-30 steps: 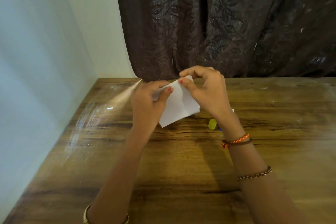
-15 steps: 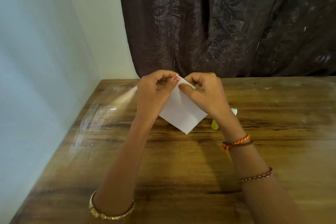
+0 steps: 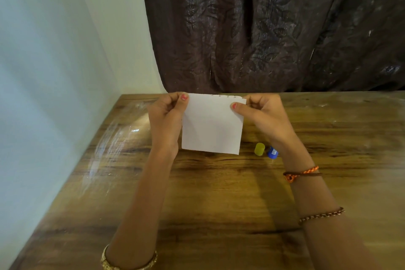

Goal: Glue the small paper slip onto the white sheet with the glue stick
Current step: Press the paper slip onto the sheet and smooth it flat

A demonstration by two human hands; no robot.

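A big brown wooden table (image 3: pixel 219 199) fills the lower part of the view. Its top has dark wavy lines in the wood, and a bright patch of light shines on its left side. Behind the table hangs a dark brown curtain (image 3: pixel 274 28). The curtain is a bit shiny, has a leaf pattern on it, and falls in long folds down to the far edge of the table. On the left stands a pale wall (image 3: pixel 48 72). It runs along the left edge of the table and meets the curtain at the back corner.
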